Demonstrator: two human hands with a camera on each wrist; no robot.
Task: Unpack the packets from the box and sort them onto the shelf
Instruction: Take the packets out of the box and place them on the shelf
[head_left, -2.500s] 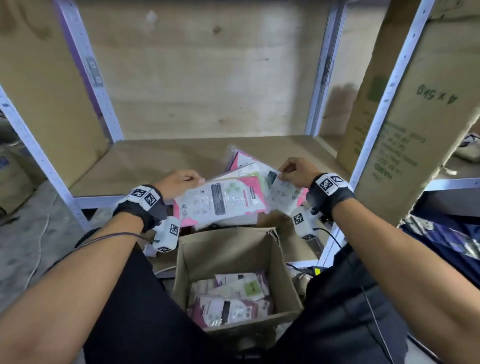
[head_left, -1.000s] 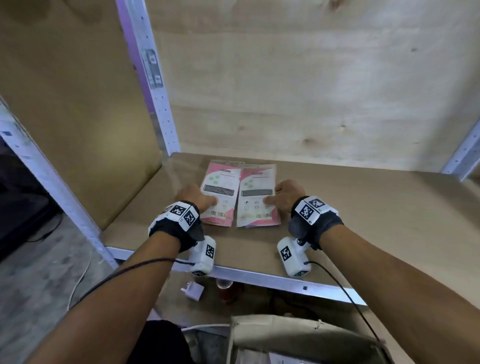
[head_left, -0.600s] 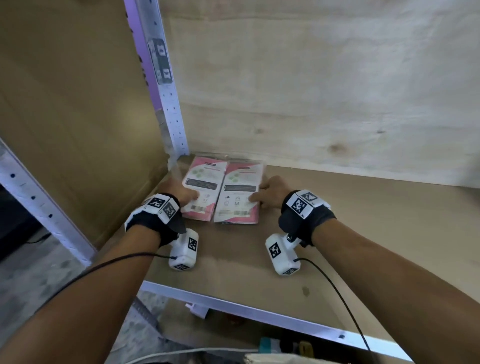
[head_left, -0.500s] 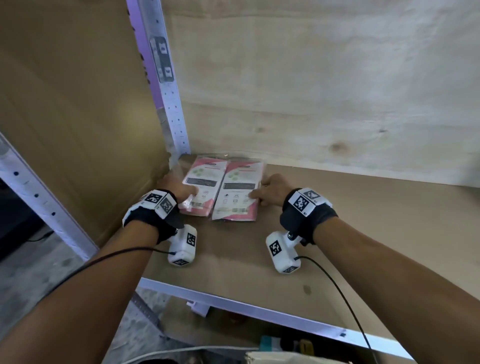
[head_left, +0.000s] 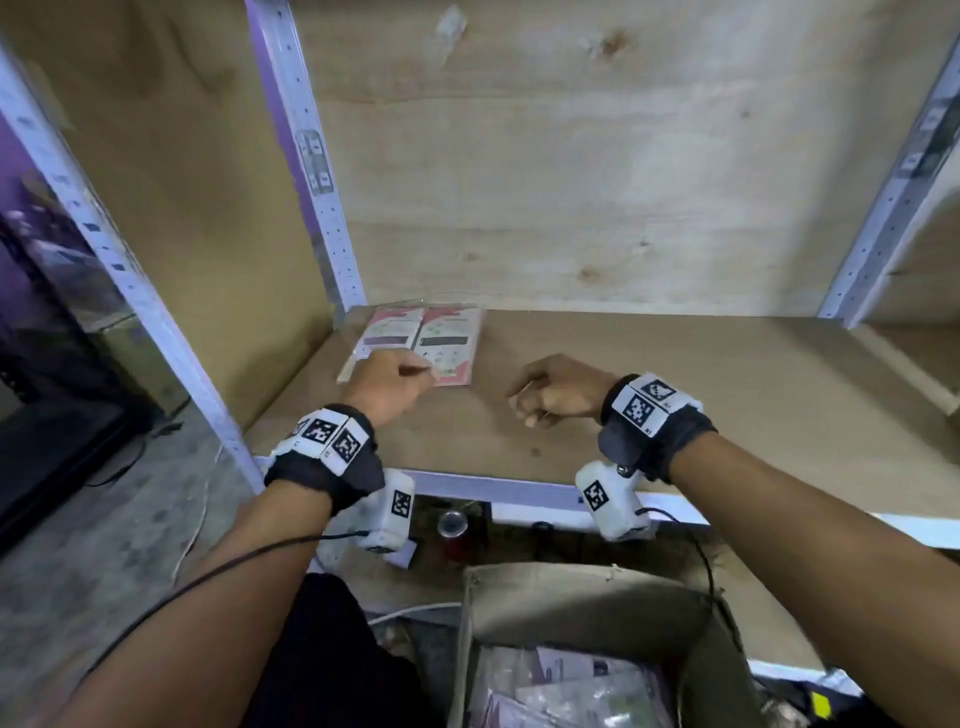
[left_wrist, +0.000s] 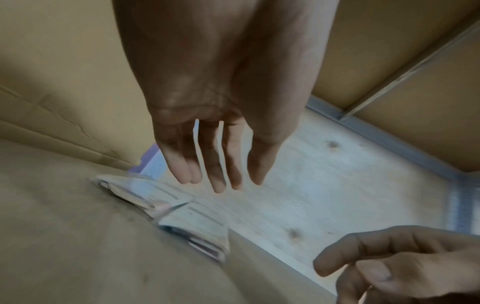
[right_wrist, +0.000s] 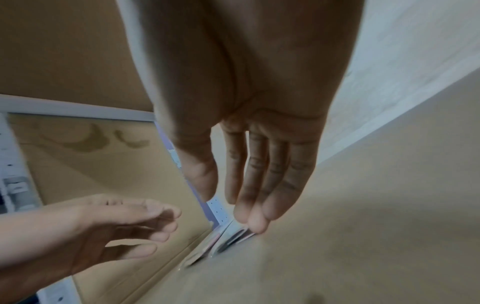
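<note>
Two packets lie flat side by side, upper left of centre in the head view, in the shelf's back-left corner; more sit in the box at bottom centre. Both grips hold nothing: left hand and right hand hang relaxed, fingers loose. Next, take matching packets from the box and lay them edge-to-edge beside that pair without knocking it.

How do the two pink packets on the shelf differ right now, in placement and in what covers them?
The left packet lies nearer the shelf's side wall; the right packet lies further out. The left hand hides the left packet's near end; the right packet shows almost whole. Both lie flat, side by side, with neither hand holding them.
</note>
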